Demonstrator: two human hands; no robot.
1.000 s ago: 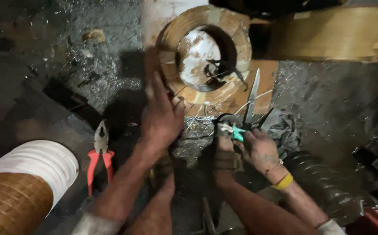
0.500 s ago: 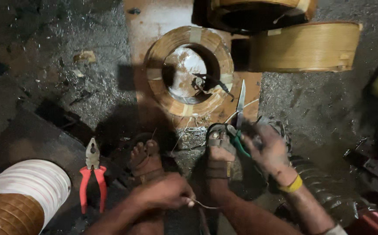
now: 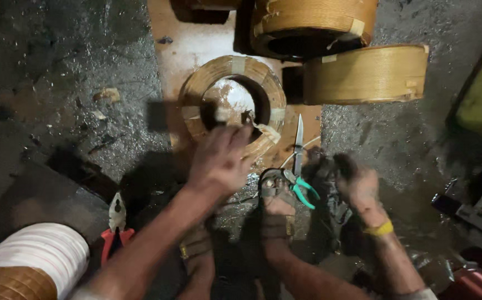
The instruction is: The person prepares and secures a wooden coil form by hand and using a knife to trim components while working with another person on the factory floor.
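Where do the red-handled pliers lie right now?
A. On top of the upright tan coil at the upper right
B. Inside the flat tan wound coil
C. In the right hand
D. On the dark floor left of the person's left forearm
D: the red-handled pliers lie on the dark floor, left of the left forearm, untouched by the left hand or right hand.

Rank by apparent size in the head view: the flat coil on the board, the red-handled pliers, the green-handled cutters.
1. Flat coil, clearly largest.
2. Red-handled pliers.
3. Green-handled cutters, though partly hidden, so the last two are uncertain.
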